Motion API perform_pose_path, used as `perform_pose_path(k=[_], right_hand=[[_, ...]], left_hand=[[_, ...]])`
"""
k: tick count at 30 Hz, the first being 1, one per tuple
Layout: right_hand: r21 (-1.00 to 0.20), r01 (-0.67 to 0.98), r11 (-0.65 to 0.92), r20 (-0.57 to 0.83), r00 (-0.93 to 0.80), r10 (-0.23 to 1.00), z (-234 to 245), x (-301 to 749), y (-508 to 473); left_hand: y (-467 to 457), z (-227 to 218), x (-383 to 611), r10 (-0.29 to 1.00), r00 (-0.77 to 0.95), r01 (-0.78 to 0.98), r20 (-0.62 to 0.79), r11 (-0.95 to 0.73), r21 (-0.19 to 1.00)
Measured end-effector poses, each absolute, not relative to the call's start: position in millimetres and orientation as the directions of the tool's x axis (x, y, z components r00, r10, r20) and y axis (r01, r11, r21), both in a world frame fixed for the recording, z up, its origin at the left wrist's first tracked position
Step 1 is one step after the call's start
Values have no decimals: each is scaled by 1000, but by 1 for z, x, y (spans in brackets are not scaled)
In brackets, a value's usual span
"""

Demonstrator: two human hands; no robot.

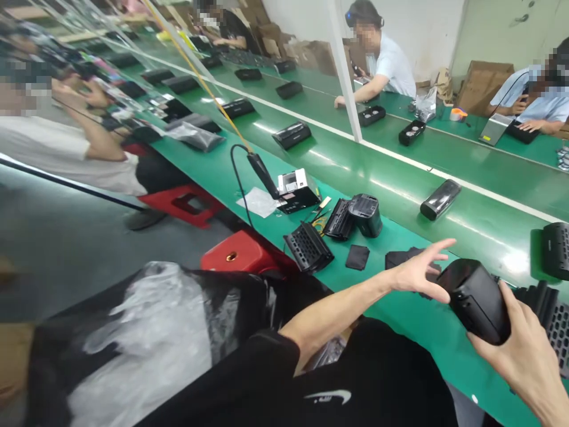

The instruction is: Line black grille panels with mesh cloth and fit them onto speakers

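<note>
- Right hand (pixel 520 350): clenched around a black plastic housing (pixel 473 302), fingers wrapped under it and thumb up its far side; the housing is held in the air, just above the belt's near edge, at the right of the view
- Left hand (pixel 418 274): open, fingers spread, not gripping anything; it sits just beside the housing, above a flat black piece (pixel 402 258)
- Green conveyor belt (pixel 427 332): runs diagonally across the view; a perforated black grille (pixel 308 246) and a second grille (pixel 338 219) lie on it, near a black cylindrical unit (pixel 365 214) and a small black pad (pixel 357 257)
- Further along: a black handheld power tool (pixel 262 175) with a dark cord rests against a black-and-white boxy unit (pixel 296 190), beside a white sheet (pixel 258 201)
- Right edge: another perforated grille (pixel 559 332) lies just past the right hand; a black unit (pixel 555 250) stands above it
- Beyond: finished black units (pixel 440 198) lie in a row down the belt; co-workers sit along it, one with a hand (pixel 340 102) on the belt
- Near side: red plastic stools (pixel 242 252) stand on the grey floor; the person's black sleeve (pixel 284 350) shows at the bottom
</note>
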State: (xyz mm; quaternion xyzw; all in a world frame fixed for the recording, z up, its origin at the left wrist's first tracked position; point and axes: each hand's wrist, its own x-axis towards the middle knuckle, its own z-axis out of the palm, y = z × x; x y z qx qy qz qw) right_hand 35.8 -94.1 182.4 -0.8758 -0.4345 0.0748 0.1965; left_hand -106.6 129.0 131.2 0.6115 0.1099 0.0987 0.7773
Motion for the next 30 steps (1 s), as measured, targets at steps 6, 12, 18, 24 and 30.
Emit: perform_pose_path(k=[6,12,18,24,30], right_hand=[[-446,795,-410,62,485,872,155,43,-110],[-835,312,-454,-77,750,657,135,37,-157],[-870,232,-435,-43,843,536,140,6,-153],[-865,233,-444,-56,835,547,139,5,-145],[-972,49,-231,-127,715,687,149,-2,-129]], left_hand=[[124,145,-110,276,959,-57,72,-64,996],[127,118,-129,313,950,-60,18,124,990],[125,118,-127,332,943,-61,-17,223,973],[123,115,-130,338,939,-20,-70,256,967],[145,121,-147,476,878,-5,-58,131,991]])
